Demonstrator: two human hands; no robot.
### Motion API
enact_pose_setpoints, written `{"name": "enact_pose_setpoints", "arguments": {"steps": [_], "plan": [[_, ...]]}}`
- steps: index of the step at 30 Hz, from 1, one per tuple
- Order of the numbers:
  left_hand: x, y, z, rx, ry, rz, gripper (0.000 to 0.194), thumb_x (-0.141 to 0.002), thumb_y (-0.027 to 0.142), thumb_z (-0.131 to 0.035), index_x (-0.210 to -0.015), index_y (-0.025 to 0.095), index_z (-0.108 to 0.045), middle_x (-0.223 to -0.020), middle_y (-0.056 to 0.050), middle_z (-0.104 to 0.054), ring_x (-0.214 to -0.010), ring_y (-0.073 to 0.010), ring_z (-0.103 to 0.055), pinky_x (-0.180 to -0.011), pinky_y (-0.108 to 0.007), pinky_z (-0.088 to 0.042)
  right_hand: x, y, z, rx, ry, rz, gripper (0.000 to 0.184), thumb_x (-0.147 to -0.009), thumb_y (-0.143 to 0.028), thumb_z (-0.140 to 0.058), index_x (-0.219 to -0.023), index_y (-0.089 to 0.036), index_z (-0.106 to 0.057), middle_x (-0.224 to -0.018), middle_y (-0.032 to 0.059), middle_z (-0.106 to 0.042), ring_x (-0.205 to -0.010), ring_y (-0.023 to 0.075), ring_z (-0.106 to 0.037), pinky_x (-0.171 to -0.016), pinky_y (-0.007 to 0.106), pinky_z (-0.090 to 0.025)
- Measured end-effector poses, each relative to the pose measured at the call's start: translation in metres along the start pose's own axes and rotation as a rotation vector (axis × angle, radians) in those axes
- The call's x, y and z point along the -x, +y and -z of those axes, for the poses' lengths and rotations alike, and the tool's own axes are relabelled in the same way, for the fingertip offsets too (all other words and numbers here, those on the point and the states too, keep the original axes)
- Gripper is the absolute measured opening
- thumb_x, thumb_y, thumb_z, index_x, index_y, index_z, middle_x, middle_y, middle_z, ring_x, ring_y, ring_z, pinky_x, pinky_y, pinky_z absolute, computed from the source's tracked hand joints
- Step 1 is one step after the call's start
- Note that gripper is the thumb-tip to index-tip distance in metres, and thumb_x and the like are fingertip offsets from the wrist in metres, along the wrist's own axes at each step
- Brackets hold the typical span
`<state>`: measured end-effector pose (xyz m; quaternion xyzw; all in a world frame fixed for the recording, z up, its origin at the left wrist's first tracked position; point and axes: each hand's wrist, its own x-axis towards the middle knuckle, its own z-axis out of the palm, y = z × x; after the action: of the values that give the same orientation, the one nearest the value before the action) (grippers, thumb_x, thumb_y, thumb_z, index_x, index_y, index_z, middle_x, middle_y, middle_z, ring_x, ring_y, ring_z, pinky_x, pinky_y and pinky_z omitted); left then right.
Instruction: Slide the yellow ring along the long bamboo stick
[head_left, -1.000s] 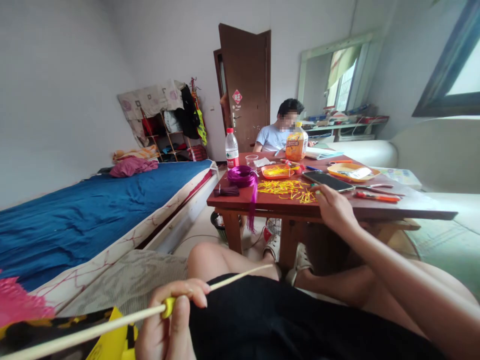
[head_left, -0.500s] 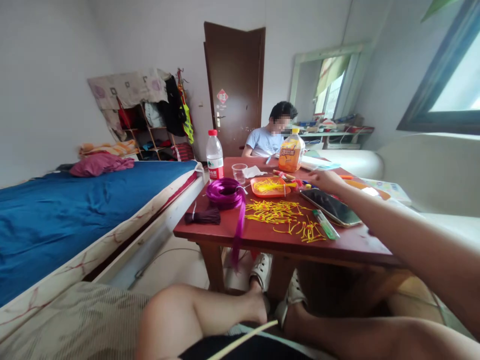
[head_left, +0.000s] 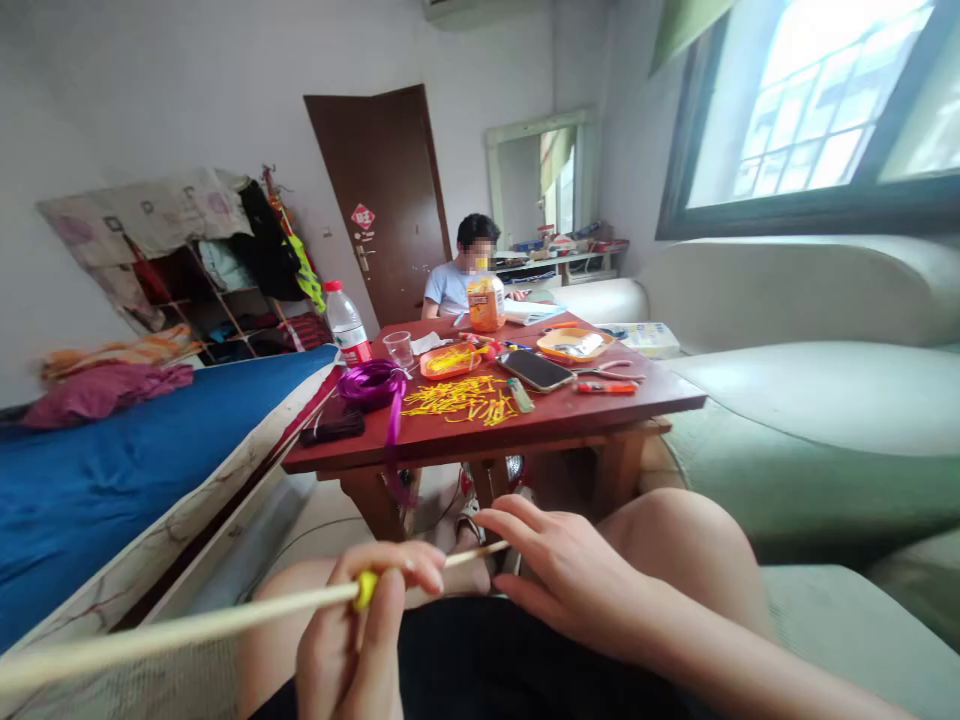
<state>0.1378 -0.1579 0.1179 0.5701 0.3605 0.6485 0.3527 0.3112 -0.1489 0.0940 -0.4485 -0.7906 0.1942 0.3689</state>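
My left hand (head_left: pixel 360 640) pinches a long pale wooden stick (head_left: pixel 187 628) over my lap, thumb and forefinger closed around a small yellow piece (head_left: pixel 365 588) threaded on it. My right hand (head_left: pixel 559 575) sits just right of it, fingers curled around the stick's far tip. The stick runs from the lower left edge to that tip. On the low red-brown table (head_left: pixel 525 420) ahead lie a pile of yellow strips (head_left: pixel 457 397), a purple ribbon coil (head_left: pixel 371 382), an orange tray (head_left: pixel 448 361) and a phone (head_left: pixel 535 369).
Another person (head_left: pixel 457 280) sits at the table's far side behind an orange juice bottle (head_left: pixel 485 298). A water bottle (head_left: pixel 346 322) and a cup (head_left: pixel 398 348) stand near the ribbon. A blue-covered bed (head_left: pixel 112 460) is on the left, a pale green sofa (head_left: pixel 787 420) on the right.
My right hand pulled back from the table to the stick's tip above my lap. The left hand with the stick is back in view. The view swung right.
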Motion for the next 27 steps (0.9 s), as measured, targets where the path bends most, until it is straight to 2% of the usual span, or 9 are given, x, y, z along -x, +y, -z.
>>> {"name": "enact_pose_setpoints", "arguments": {"steps": [2, 4, 6, 9, 10, 12, 15, 18, 27], "plan": [[-0.009, 0.013, -0.027, 0.037, -0.143, 0.015, 0.018, -0.076, 0.035, -0.058, -0.073, 0.017, -0.059, -0.066, -0.002, -0.060, -0.072, -0.0179, -0.058, -0.071, -0.029, -0.048, 0.001, -0.002, -0.001, -0.145, 0.134, -0.044, 0.012, -0.076, -0.025, -0.054, -0.083, -0.021, -0.063, -0.074, 0.0014, -0.059, -0.066, 0.0156, -0.055, -0.062, 0.026, -0.039], [-0.020, 0.024, -0.059, 0.084, -0.266, 0.020, 0.021, -0.074, 0.030, -0.061, -0.092, 0.018, -0.059, -0.085, -0.004, -0.063, -0.080, -0.0173, -0.058, -0.069, -0.025, -0.048, -0.002, 0.008, 0.014, -0.242, 0.286, -0.071, 0.019, -0.078, -0.028, -0.053, -0.063, -0.019, -0.058, -0.058, -0.0026, -0.052, -0.055, 0.0117, -0.049, -0.056, 0.024, -0.037], [-0.030, 0.029, -0.090, 0.108, -0.322, 0.045, 0.039, -0.069, 0.020, -0.067, -0.106, 0.022, -0.055, -0.108, -0.005, -0.058, -0.098, -0.0180, -0.053, -0.076, -0.023, -0.047, 0.000, 0.031, 0.041, -0.345, 0.466, -0.116, 0.024, -0.082, -0.034, -0.050, -0.066, -0.018, -0.056, -0.057, -0.0042, -0.050, -0.051, 0.0091, -0.046, -0.052, 0.022, -0.037], [-0.039, 0.016, -0.128, 0.155, -0.342, 0.396, 0.035, -0.069, 0.009, -0.065, -0.101, 0.021, -0.058, -0.105, -0.004, -0.059, -0.093, -0.0147, -0.056, -0.069, -0.018, -0.047, 0.021, 0.081, 0.092, -0.533, 0.787, -0.272, 0.026, -0.088, -0.036, -0.043, -0.087, -0.014, -0.055, -0.071, -0.0016, -0.056, -0.054, 0.0081, -0.051, -0.052, 0.024, -0.043], [-0.041, 0.005, -0.137, 0.189, -0.360, 0.594, 0.029, -0.070, 0.006, -0.062, -0.097, 0.018, -0.059, -0.099, -0.005, -0.061, -0.085, -0.0149, -0.059, -0.064, -0.020, -0.049, 0.031, 0.099, 0.108, -0.591, 0.888, -0.346, 0.026, -0.088, -0.036, -0.044, -0.093, -0.013, -0.055, -0.079, 0.0003, -0.058, -0.061, 0.0095, -0.054, -0.056, 0.026, -0.046], [-0.046, -0.023, -0.151, 0.192, -0.391, 0.828, 0.015, -0.073, 0.003, -0.055, -0.085, 0.010, -0.059, -0.085, -0.011, -0.063, -0.071, -0.0180, -0.062, -0.058, -0.028, -0.051, 0.049, 0.135, 0.133, -0.707, 1.014, -0.490, 0.027, -0.087, -0.034, -0.047, -0.103, -0.014, -0.053, -0.095, 0.0040, -0.058, -0.076, 0.0137, -0.058, -0.065, 0.031, -0.049], [-0.057, -0.062, -0.167, 0.229, -0.308, 0.938, 0.017, -0.079, 0.004, -0.042, -0.071, 0.010, -0.054, -0.074, -0.011, -0.062, -0.064, -0.0162, -0.062, -0.057, -0.029, -0.053, 0.059, 0.173, 0.153, -0.885, 1.050, -0.645, 0.029, -0.086, -0.032, -0.049, -0.109, -0.015, -0.051, -0.105, 0.0062, -0.056, -0.085, 0.0166, -0.057, -0.071, 0.036, -0.049], [-0.074, -0.081, -0.181, 0.319, -0.200, 0.933, 0.018, -0.082, 0.007, -0.037, -0.073, 0.014, -0.052, -0.073, -0.008, -0.061, -0.068, -0.0146, -0.062, -0.059, -0.027, -0.055, 0.048, 0.189, 0.160, -1.034, 1.016, -0.699, 0.029, -0.086, -0.031, -0.049, -0.110, -0.015, -0.051, -0.107, 0.0064, -0.056, -0.087, 0.0170, -0.057, -0.073, 0.036, -0.049], [-0.096, -0.065, -0.195, 0.480, -0.104, 0.939, 0.022, -0.084, 0.012, -0.031, -0.090, 0.011, -0.052, -0.086, -0.010, -0.059, -0.079, -0.0164, -0.060, -0.059, -0.031, -0.058, 0.028, 0.185, 0.189, -1.241, 0.997, -0.711, 0.028, -0.086, -0.032, -0.048, -0.108, -0.015, -0.051, -0.103, 0.0058, -0.057, -0.082, 0.0156, -0.058, -0.069, 0.034, -0.050]]}}
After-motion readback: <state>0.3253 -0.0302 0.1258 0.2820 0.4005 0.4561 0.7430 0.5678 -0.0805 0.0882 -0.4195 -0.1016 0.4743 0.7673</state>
